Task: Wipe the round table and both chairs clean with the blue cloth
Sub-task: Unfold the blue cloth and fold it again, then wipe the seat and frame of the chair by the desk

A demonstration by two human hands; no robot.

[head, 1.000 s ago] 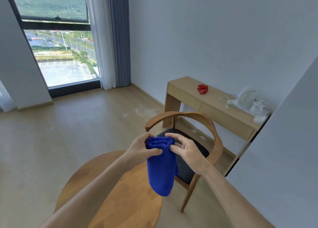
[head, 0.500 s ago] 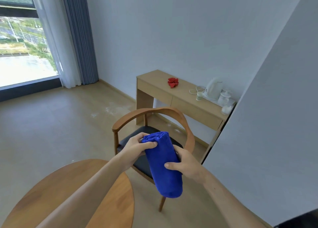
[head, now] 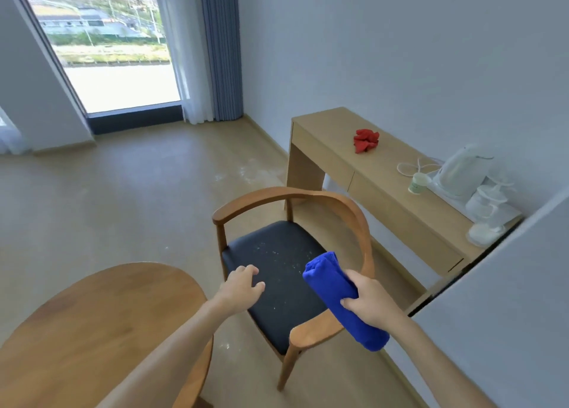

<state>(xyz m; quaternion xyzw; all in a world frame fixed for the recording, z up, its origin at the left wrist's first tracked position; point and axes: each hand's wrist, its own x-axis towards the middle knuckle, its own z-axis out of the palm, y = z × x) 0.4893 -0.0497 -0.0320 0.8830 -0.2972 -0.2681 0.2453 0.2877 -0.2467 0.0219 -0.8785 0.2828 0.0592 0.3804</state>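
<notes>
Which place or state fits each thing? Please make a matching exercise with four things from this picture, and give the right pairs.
Things:
1. blue cloth
2. red rag
3. chair seat
4. kettle

Places or states:
A. black, with pale specks on it
B. rolled up, gripped by the right hand
C. white, near the far right end of the desk
D. crumpled, lying on the desk top

Pairs: 1-B, 2-D, 3-A, 4-C
</notes>
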